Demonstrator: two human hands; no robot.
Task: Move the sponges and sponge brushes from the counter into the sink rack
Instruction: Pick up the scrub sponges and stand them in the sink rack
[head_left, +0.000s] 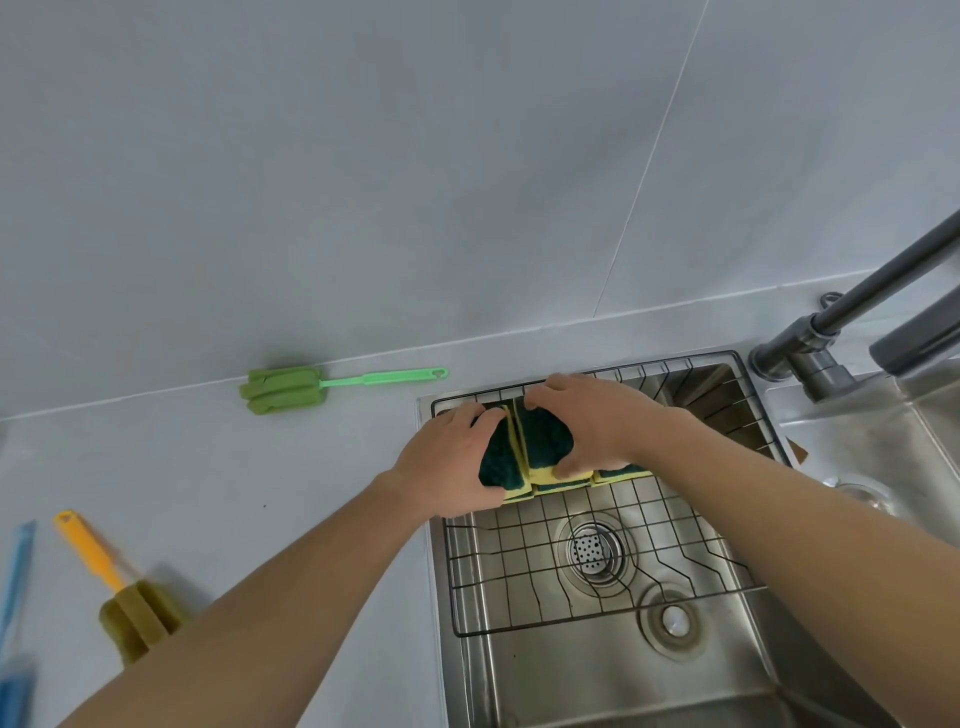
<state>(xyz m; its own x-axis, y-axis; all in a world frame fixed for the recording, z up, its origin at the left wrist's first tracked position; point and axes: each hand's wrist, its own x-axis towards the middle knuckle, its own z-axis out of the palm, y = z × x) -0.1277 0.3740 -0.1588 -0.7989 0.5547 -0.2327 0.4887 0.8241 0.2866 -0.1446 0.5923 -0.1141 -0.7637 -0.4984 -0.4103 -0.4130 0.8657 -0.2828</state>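
Both hands are gripping yellow-green sponges (545, 441) on the sink rack (597, 566): left hand (447, 462) and right hand (587, 421). Left of the rack, green brush (291, 389), orange brush (124, 597) and blue brush (13, 613) are lying on the tabletop (311, 493), awaiting moving.

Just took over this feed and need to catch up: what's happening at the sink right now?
A person is setting yellow-and-dark-green scrub sponges on edge in the black wire sink rack. The left hand grips the leftmost sponge; the right hand grips the one beside it. Still on the grey counter: a green sponge brush, an orange-handled sponge brush and a blue-handled item, partly out of view.
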